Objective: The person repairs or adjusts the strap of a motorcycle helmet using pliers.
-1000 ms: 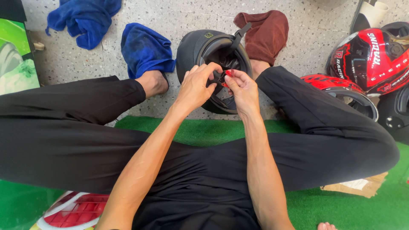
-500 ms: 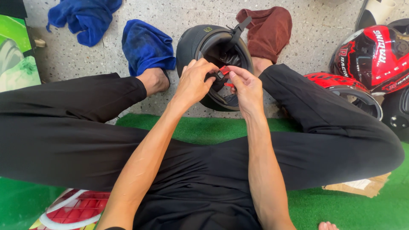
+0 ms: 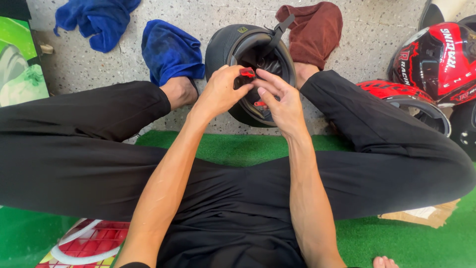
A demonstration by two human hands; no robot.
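Note:
A black helmet lies on its side on the speckled floor between my feet, its open inside facing me. A black chin strap sticks up from its rim. My left hand pinches a small red buckle at the helmet's opening. My right hand meets it from the right, fingers spread against the strap just below the buckle. A second red piece shows under my right fingers. I sit with legs in black trousers apart.
Blue cloths lie at the far left, a dark red cloth near my right foot. Red and black helmets stand at the right. Green turf lies under me, a red and white item at lower left.
The view shifted slightly. My hands stayed at the helmet's opening; the red buckle now shows more plainly in my left fingers, and my right fingers have spread.

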